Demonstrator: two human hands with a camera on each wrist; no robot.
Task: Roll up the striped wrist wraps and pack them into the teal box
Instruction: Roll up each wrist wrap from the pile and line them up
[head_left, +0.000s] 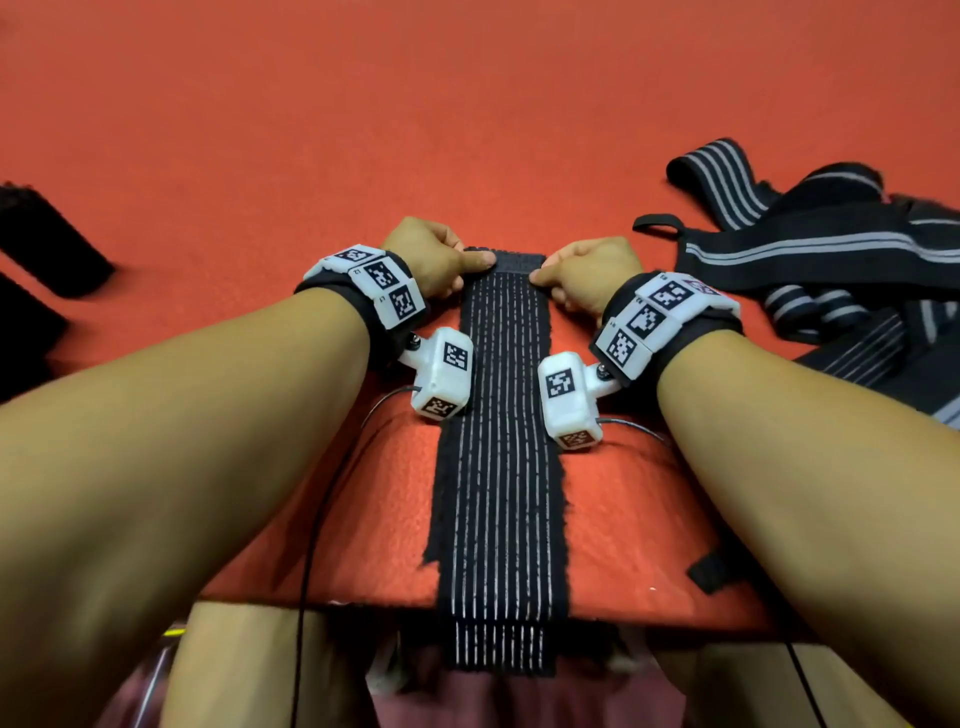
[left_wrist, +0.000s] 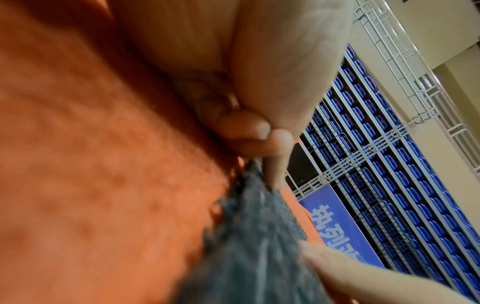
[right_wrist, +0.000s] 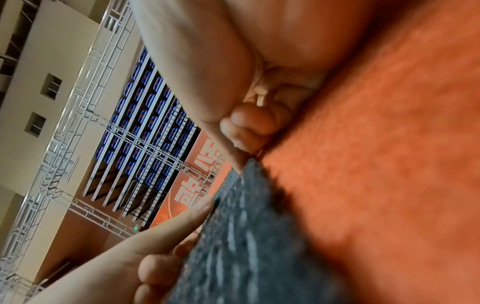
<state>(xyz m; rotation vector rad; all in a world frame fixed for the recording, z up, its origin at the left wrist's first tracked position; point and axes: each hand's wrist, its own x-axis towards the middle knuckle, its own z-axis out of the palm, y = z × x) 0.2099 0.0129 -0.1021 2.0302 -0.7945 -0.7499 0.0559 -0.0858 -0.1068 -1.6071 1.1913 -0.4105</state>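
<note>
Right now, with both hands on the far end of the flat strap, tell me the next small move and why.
Probably curl that far end toward you to start the roll. The left hand and right hand pinch its corners, while the strap lies flat and unrolled along the red table.

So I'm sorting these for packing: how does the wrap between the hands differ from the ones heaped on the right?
The wrap between the hands lies flat and straight, its near end hanging over the table edge; the heaped wraps are tangled. It carries many thin stripes; theirs are fewer and broader. Left hand and right hand pinch its far end; the heap lies untouched. All are black, pale-striped.
</note>
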